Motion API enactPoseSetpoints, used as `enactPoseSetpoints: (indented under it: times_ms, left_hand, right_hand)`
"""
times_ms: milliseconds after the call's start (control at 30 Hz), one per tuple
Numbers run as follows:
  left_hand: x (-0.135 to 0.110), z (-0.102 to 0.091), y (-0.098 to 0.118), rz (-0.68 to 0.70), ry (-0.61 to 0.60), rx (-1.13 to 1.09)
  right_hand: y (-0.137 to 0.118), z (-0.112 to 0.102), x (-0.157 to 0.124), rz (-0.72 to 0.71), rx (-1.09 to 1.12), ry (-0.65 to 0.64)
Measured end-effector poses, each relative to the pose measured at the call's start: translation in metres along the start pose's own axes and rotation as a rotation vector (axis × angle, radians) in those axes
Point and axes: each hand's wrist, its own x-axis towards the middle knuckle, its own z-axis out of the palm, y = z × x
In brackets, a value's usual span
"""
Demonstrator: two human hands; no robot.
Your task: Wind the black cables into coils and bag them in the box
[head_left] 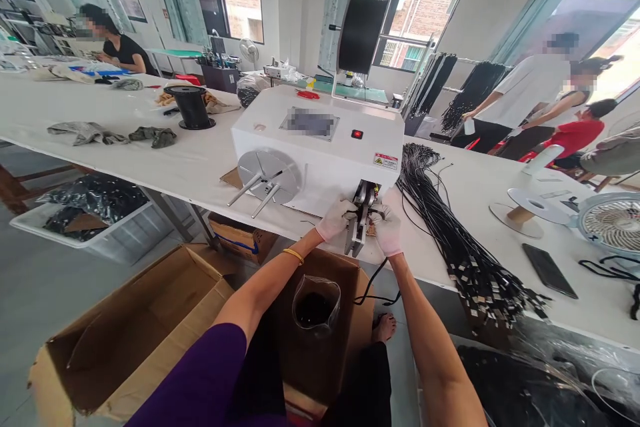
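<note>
My two gloved hands, the left hand (336, 219) and the right hand (388, 227), were at one metal arm (357, 232) on one white machine (320, 150), fingers drawn in narrow; I couldn't tell what they pinched. One black cable (377, 297) hung looped just below my right hand. Right of it lay one cable bundle (443, 233) and one phone (550, 270). Two open cardboard boxes (150, 300) stood below my hands, one black spool (191, 108) beyond my left.

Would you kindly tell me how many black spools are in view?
2: one black spool is raised above the far edge of the white machine; the other stands upright on the table, left of the machine. More may be hidden farther back.
</note>
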Motion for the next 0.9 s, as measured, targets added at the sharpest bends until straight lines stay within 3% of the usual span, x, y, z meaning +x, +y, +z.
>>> enactPoseSetpoints:
  times_ms: [167, 367, 467, 633, 800, 900]
  left_hand:
    - [0.003, -0.006, 0.016, -0.063, 0.025, -0.005]
    - [0.001, -0.025, 0.051, -0.193, -0.049, -0.099]
    - [-0.024, -0.050, 0.073, -0.243, -0.123, -0.255]
    - [-0.087, -0.083, 0.100, -0.498, -0.340, -0.908]
    - [-0.137, -0.072, 0.110, -0.782, -0.574, -1.106]
    - [-0.158, -0.063, 0.117, -0.863, -0.647, -1.127]
  right_hand:
    - [-0.014, 0.001, -0.004, 0.096, 0.092, -0.024]
    - [-0.046, -0.002, -0.016, 0.240, 0.200, -0.088]
    - [-0.061, -0.004, -0.040, 0.250, 0.265, -0.081]
    - [-0.078, -0.004, -0.101, 0.221, 0.290, -0.263]
    - [-0.092, 0.011, -0.149, 0.132, 0.038, -0.497]
    - [-0.094, 0.015, -0.168, 0.142, -0.023, -0.524]
